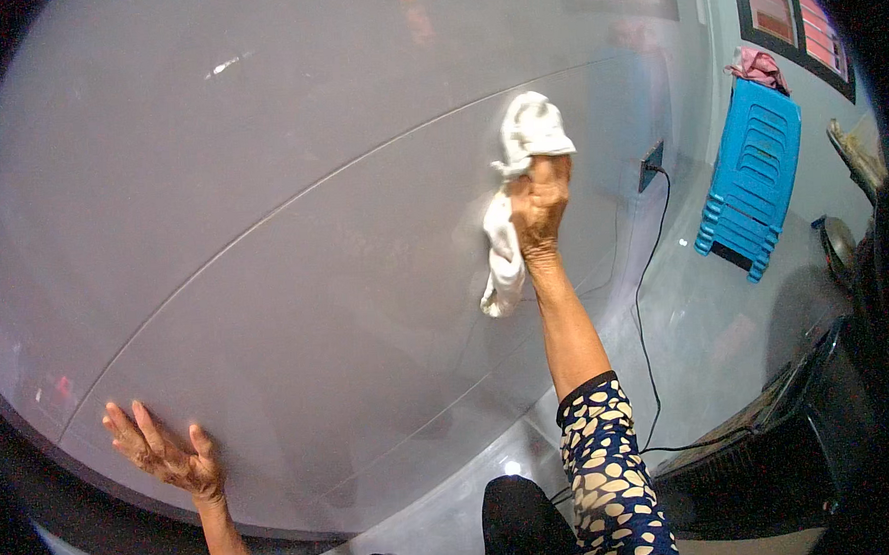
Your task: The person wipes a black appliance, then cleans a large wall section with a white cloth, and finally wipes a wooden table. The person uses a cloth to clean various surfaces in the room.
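My right hand (543, 202) presses a white cloth (535, 125) against a large glossy grey panelled surface (297, 314). The cloth bunches out beyond my fingers, and a twisted tail of it hangs beside my wrist. Its fingers are mostly hidden under the cloth. At the lower left, my left hand (170, 458) rests on the same surface with its fingers spread and nothing in them. A thin seam line runs across the grey surface between the two hands and on toward the upper right.
A socket plate (651, 166) with a black cord (644, 308) plugged in sits right of my right hand. Further right stand stacked blue plastic stools (754, 170) with a pink cloth (759, 68) on top. A dark object (751, 482) fills the lower right. My knees show below.
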